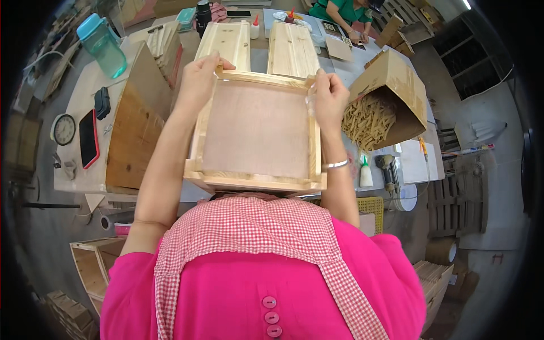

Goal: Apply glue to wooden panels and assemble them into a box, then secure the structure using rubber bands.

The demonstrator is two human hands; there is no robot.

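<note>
A shallow pale wooden box frame (pixel 255 178) with a thin brownish panel inside sits upright-tilted in front of my chest. My left hand (pixel 199 80) is closed around its far left corner. At the far right corner, my right hand (pixel 330 101) has its fingers curled and pressed against the rim. A whitish smear shows on the wood beside the right fingers. What lies beneath the fingertips is hidden. Beyond the frame lie two pale wooden panels, a left panel (pixel 225 44) and a right panel (pixel 293 50).
To the right, a tipped cardboard box (pixel 405 85) holds many thin wooden strips (pixel 367 122). Near it stand a white glue bottle (pixel 366 174) and a power tool (pixel 388 170). Left are a water bottle (pixel 105 48), phone (pixel 89 139) and round clock (pixel 63 129). A co-worker (pixel 343 14) sits across.
</note>
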